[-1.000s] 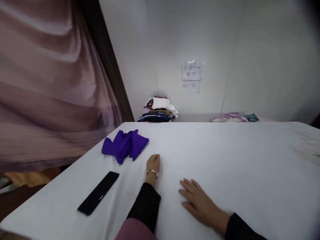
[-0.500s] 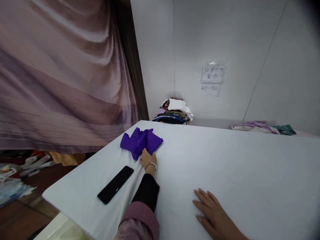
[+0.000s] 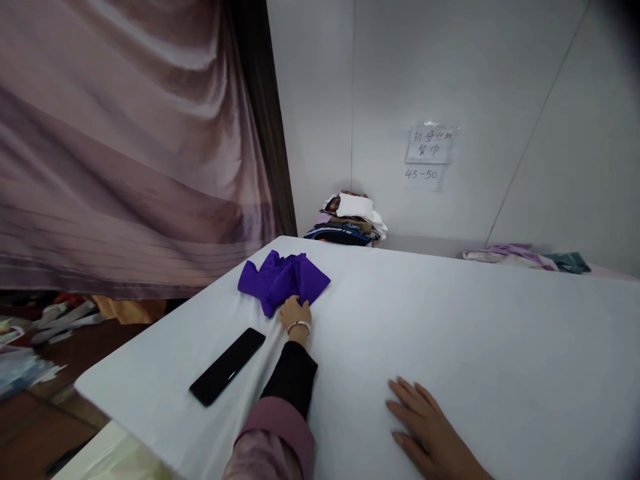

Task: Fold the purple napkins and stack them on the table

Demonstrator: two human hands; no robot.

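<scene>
A crumpled purple cloth (image 3: 280, 279) lies at the far left part of the white-covered table (image 3: 450, 327). At its near edge is my left hand (image 3: 294, 313), fingers closed on the fabric; the fingertips are partly hidden. A bracelet circles that wrist. My right hand (image 3: 425, 427) rests palm down on the tabletop with fingers spread, holding nothing. Left of my left forearm, a black phone (image 3: 228, 367) lies flat on the table.
Behind the table, a stack of folded clothes (image 3: 350, 220) stands by the wall. More cloths (image 3: 525, 257) lie farther right. A paper sign (image 3: 429, 145) hangs on the wall. To the left hangs a pink curtain (image 3: 125, 147), with assorted items on the floor below.
The view has shifted slightly. The purple cloth's right corner reaches a little farther right, while my left hand stays at its near edge. My right hand looks unchanged.
</scene>
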